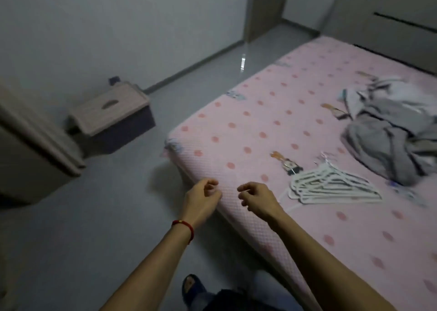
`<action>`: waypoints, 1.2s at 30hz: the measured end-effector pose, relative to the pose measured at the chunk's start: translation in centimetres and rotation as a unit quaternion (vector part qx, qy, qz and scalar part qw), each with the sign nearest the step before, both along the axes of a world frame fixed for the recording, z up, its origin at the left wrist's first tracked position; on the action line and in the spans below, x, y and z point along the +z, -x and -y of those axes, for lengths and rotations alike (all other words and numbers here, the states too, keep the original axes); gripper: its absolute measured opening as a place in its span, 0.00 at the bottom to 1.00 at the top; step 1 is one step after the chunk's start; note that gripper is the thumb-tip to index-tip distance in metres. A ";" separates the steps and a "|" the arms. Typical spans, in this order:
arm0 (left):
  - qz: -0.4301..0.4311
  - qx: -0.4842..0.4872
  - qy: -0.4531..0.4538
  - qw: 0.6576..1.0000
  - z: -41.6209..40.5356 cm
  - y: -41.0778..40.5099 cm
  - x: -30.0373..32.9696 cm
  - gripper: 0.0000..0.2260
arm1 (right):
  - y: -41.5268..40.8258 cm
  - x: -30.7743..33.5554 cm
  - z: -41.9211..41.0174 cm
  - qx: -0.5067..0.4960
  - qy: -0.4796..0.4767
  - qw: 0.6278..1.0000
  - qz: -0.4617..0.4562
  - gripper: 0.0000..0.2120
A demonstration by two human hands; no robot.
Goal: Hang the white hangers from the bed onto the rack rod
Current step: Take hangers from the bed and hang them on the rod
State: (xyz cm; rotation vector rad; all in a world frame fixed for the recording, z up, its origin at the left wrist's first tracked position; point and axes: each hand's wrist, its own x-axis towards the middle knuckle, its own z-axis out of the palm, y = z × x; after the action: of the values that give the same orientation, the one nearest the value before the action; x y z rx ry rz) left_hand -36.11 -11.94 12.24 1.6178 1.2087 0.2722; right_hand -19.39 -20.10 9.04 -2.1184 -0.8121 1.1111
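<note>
A stack of several white hangers (331, 184) lies flat on the pink dotted bed (260, 126), near its front edge at the right. My right hand (256, 198) hovers over the bed edge just left of the stack, fingers loosely curled, holding nothing. My left hand (204, 197) is beside it over the bed's corner, also loosely curled and empty, with a red cord on its wrist. No rack rod is in view.
A heap of grey and white clothes (392, 126) lies on the bed behind the hangers. A low wooden box stool (113, 112) stands on the grey floor by the left wall. A door edge (35, 131) juts in at the left. My slippered foot (192, 287) is below.
</note>
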 end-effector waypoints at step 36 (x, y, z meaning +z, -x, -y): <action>-0.176 -0.253 0.045 0.950 -0.7 -33.8 -13.0 0.16 | -29.4 -21.7 8.1 -0.459 0.164 0.869 -0.083 0.54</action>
State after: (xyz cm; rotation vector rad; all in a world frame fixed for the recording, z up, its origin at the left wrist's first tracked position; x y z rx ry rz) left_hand -2.33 -11.25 -0.78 1.8792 0.9969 -0.4076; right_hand 9.97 -28.18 -12.70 -2.2015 0.5038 0.8865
